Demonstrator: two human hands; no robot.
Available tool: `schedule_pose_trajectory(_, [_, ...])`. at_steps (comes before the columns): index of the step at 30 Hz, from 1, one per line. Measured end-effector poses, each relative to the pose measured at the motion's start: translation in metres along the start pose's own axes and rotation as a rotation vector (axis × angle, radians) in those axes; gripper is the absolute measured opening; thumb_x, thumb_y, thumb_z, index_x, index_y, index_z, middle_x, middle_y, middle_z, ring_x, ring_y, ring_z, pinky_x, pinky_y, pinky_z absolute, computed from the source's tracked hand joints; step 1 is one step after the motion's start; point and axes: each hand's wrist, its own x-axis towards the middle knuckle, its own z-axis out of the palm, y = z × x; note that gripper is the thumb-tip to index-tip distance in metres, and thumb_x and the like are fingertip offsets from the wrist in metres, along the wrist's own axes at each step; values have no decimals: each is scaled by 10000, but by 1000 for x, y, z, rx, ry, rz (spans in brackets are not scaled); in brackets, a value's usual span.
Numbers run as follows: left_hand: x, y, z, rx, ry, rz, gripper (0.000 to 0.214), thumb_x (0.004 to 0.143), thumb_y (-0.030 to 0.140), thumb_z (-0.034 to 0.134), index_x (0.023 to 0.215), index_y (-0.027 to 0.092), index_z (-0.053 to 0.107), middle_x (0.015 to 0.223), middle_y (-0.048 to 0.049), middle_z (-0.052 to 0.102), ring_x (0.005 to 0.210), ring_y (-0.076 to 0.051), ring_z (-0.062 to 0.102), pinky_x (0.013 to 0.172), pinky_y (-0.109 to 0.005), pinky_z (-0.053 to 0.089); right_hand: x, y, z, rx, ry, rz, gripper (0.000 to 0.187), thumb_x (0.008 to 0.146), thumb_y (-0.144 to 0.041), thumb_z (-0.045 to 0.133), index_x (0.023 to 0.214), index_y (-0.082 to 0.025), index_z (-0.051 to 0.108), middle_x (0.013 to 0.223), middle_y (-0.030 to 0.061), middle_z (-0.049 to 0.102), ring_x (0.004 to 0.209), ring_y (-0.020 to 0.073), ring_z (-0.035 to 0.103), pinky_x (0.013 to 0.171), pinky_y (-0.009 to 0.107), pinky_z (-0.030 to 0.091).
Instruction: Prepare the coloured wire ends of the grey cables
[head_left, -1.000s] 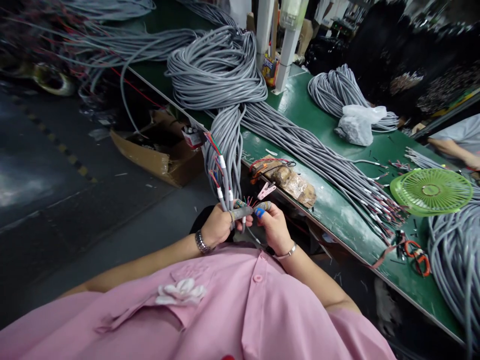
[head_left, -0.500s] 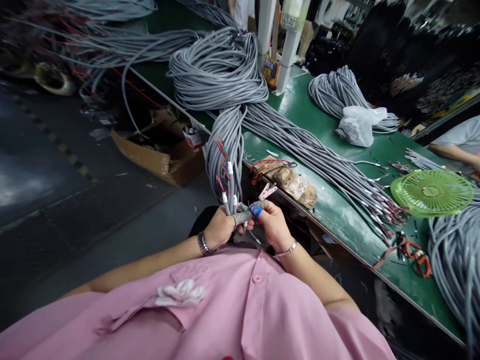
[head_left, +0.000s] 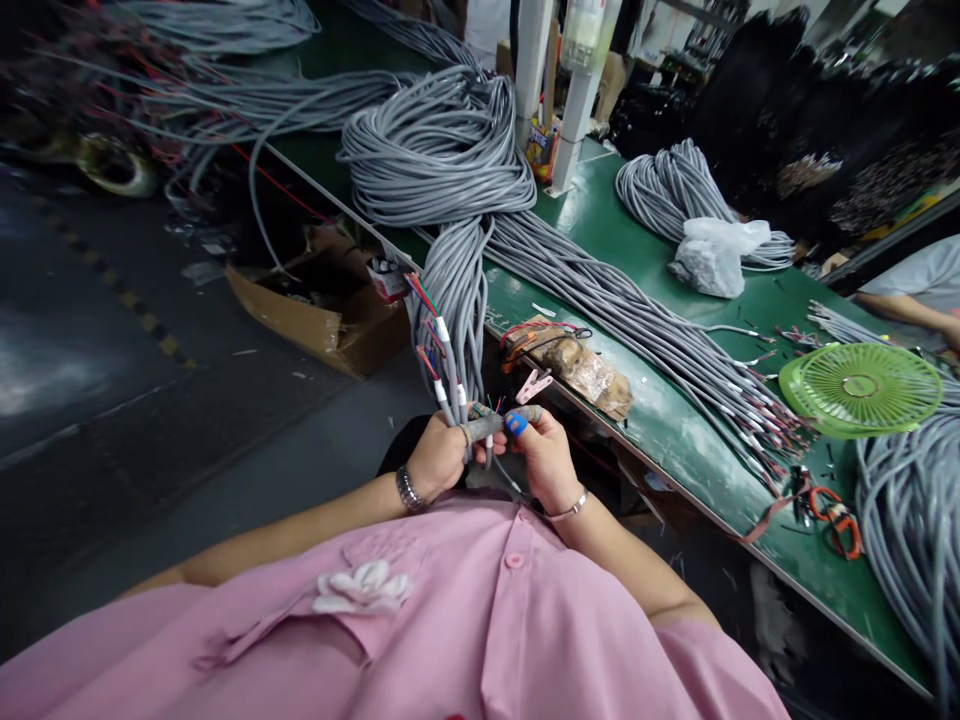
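Note:
Several grey cables (head_left: 451,375) with white bands and stripped coloured wire ends rise from my left hand (head_left: 441,455), which is closed round them. Tape wraps the fingers of that hand. My right hand (head_left: 546,455), with blue tape on the thumb, pinches at the same spot, close against the left fingertips. Small coloured wires show between the two hands, but exactly what the right fingers grip is too small to make out. Behind the hands, a bundle of grey cables (head_left: 461,270) hangs over the table edge. A pink clothes peg (head_left: 534,385) is just beyond my right hand.
A large cable coil (head_left: 435,150) lies on the green table (head_left: 577,225). To the right are a row of cables (head_left: 637,310), a taped block (head_left: 581,365), a green fan (head_left: 861,388) and orange-handled scissors (head_left: 836,520). An open cardboard box (head_left: 300,320) stands left. Another person's arm (head_left: 911,310) is at far right.
The coloured wire ends above my left hand have tipped to the left. Both hands stay close together in nearly the same place.

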Motion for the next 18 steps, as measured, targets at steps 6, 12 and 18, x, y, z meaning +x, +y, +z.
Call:
schedule_pose_trajectory(6, [0,1,3,-18,24,0,189,655,270,746,701,130,627,559,-35,665,502,-169,648,370,-194,369,-1,-3,-3,-20,-21,-17,200,682,-317,762,735,-174,633,661,-23,592,576,95,480,536,224,376])
schedule_pose_trajectory(12, [2,5,0,31,-26,-28,214,643,289,754,666,128,614,529,-35,647,440,-131,600,363,-181,309,1,-3,-20,-15,-110,3,242,700,-387,751,778,-179,655,658,-23,575,568,95,474,564,234,421])
schedule_pose_trajectory(18, [7,14,-2,45,-159,-104,215,648,290,749,648,136,599,504,-34,635,405,-127,572,354,-186,300,32,-7,-33,146,-70,144,529,778,-683,545,884,-175,646,793,30,624,585,95,515,543,226,461])
